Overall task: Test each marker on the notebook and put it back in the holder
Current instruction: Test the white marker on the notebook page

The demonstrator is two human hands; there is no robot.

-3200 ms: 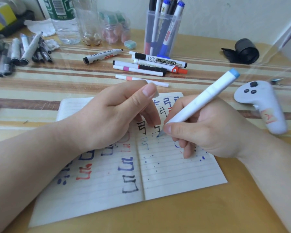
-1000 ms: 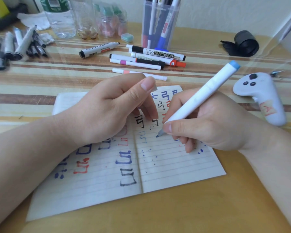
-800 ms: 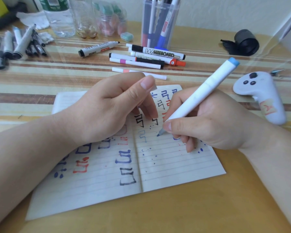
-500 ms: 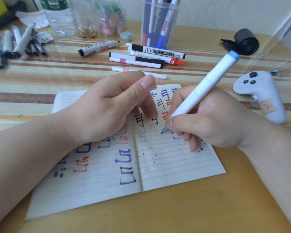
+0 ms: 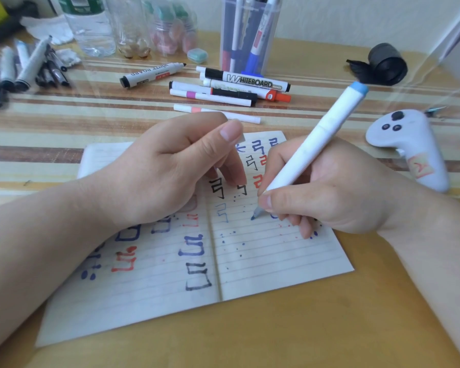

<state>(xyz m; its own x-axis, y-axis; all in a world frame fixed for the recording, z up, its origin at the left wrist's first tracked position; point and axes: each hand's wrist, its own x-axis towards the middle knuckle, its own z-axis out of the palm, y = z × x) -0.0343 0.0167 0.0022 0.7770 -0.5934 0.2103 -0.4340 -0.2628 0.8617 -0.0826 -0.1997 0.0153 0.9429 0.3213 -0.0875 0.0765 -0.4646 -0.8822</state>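
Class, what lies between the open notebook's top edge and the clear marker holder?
Head view: a thin pink-banded marker lies nearest the notebook, then a cluster of markers just before the holder, all on the table.

Marker (image 5: 316, 139) tip on open notebook (image 5: 263, 266)
White, blue-ended, it leans tilted over the scribbled right page; the clear holder (image 5: 250, 35) stands upright beyond, part-filled.
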